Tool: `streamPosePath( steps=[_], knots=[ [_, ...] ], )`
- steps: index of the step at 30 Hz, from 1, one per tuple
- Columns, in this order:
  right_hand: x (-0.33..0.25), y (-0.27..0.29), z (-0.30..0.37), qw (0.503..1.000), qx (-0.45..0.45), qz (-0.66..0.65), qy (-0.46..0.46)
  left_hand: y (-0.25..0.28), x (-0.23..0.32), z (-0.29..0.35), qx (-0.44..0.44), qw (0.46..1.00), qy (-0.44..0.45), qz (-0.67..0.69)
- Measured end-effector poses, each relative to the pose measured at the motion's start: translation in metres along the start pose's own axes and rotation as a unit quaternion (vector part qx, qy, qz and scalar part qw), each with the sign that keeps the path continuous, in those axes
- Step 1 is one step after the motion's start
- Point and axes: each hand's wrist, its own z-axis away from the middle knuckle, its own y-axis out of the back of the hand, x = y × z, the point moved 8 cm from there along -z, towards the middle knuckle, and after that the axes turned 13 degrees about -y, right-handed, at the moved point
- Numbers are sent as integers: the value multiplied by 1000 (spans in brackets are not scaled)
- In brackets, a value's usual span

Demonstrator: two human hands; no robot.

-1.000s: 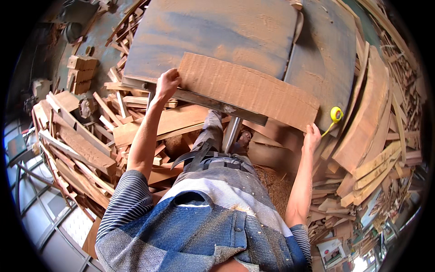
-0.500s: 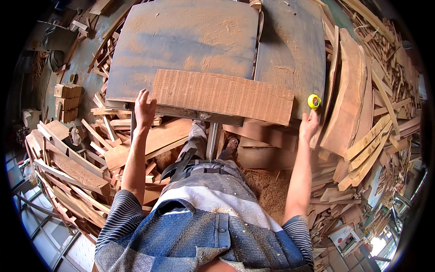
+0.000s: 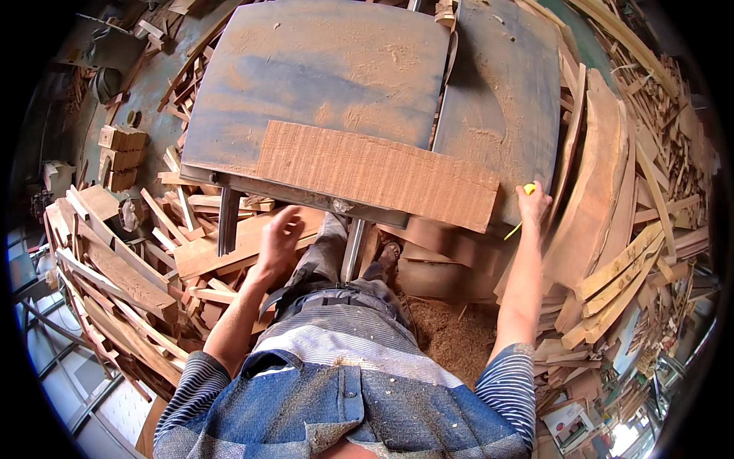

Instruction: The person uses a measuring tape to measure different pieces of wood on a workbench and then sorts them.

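My right hand point(image 3: 537, 203) is closed round a small yellow tape measure point(image 3: 529, 188) at the right side of the machine table point(image 3: 321, 76). A short strip of yellow tape point(image 3: 513, 231) shows below that hand. My left hand point(image 3: 281, 236) is in front of the table's near edge, fingers loosely bent and apart, with nothing in them. Between the hands, a reddish-brown board point(image 3: 375, 172) with a rough-sawn face lies along the near edge, its right end sticking out past the front. Neither hand touches the board.
Sawdust coats the table, and a narrow slot point(image 3: 443, 99) runs through it. Long planks point(image 3: 592, 176) lean along the right side. Offcuts point(image 3: 122, 268) are heaped at the left. Below me are a metal post point(image 3: 354, 249) and a sawdust pile point(image 3: 451, 336).
My right hand has taken hold of the tape measure, which stood in plain view on the table before. My left hand has drawn back from beside the board's left end toward my body.
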Motion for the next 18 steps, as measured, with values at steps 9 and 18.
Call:
streamPosePath(
  steps=[9, 18],
  knots=[
    [-40, 34, 192, 614, -466, -635, 45, -161, 94, -43, -322, 919, 38, 224],
    [-97, -8, 356, 757, -504, -383, 161, -170, 54, -11, -395, 800, 216, 397]
  ],
)
